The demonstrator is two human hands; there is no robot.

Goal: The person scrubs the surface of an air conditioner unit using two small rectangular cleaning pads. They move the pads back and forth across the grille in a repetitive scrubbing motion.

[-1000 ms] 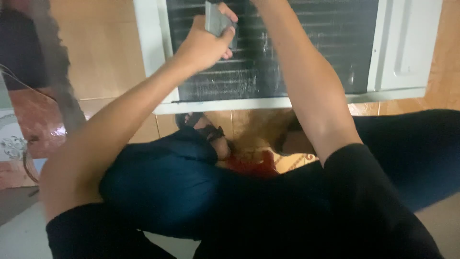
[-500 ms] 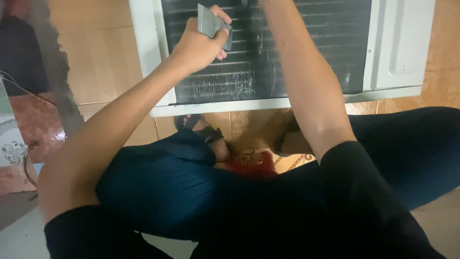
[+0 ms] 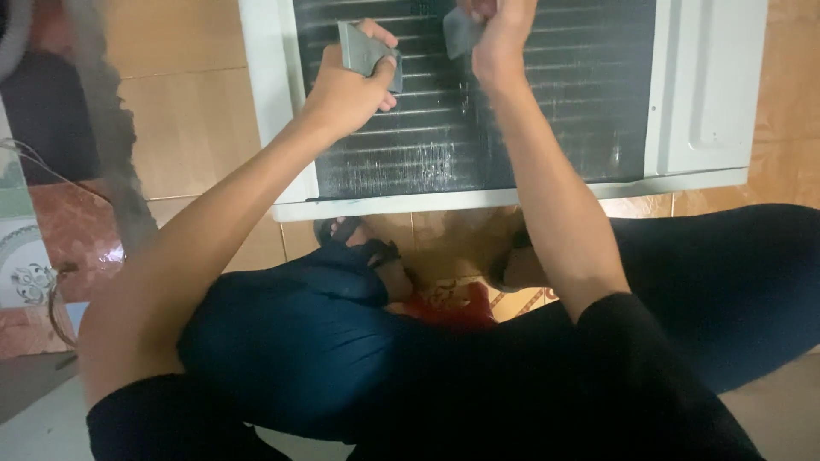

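- Tan, glossy tiled floor (image 3: 192, 128), spreading on both sides of the white appliance casing and under it.
- Thin dark cable (image 3: 51, 175), left of the casing, running across the floor.
- Patterned red and white mat (image 3: 38, 256), far left of the casing, near the cable.
- Red patterned cloth (image 3: 453, 306), just below the casing's lower edge, on the floor.

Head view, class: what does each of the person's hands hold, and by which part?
The left hand grips a flat grey tool by its lower half. The right hand pinches a grey piece at one edge; what it is cannot be told.
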